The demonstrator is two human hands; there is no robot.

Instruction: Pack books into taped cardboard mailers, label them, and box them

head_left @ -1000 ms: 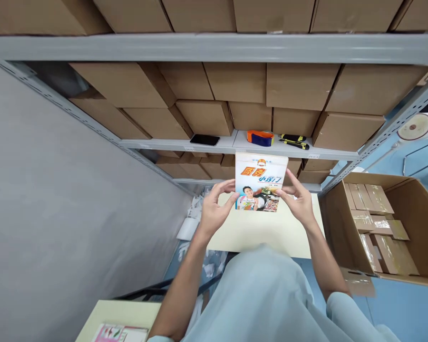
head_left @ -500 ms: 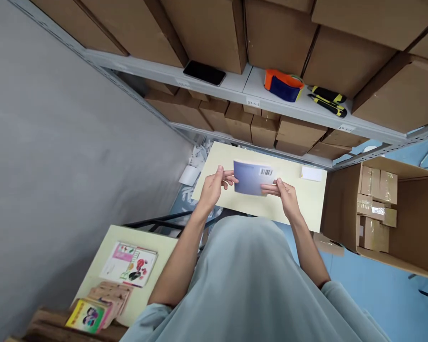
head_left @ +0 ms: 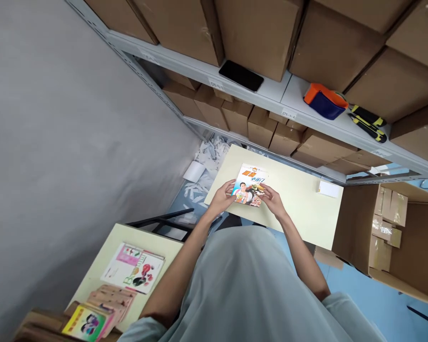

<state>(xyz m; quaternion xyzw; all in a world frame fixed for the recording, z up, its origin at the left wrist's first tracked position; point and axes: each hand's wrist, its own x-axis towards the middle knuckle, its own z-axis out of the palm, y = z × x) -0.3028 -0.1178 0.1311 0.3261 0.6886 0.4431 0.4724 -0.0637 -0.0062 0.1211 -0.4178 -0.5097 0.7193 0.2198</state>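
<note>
A booklet (head_left: 248, 183) with a colourful cover, showing a person and food, lies face up over the pale yellow table (head_left: 288, 209). My left hand (head_left: 222, 197) holds its left edge, fingers curled against it. At the right edge, my right hand (head_left: 272, 200) grips the same booklet. A small white box (head_left: 328, 188) rests near the table's right end.
Shelves (head_left: 185, 57) of cardboard boxes stand ahead, bearing a phone (head_left: 241, 75), a tape roll (head_left: 325, 101) and cutters (head_left: 369, 124). An open carton (head_left: 353, 213) is at right. Books (head_left: 133, 267) lie on a side table (head_left: 117, 232) at lower left; paper scraps litter the floor.
The booklet has been turned from its bluish barcode side to its colourful cover and is lower, nearer the tabletop. Both hands now hold its sides. The view has shifted left.
</note>
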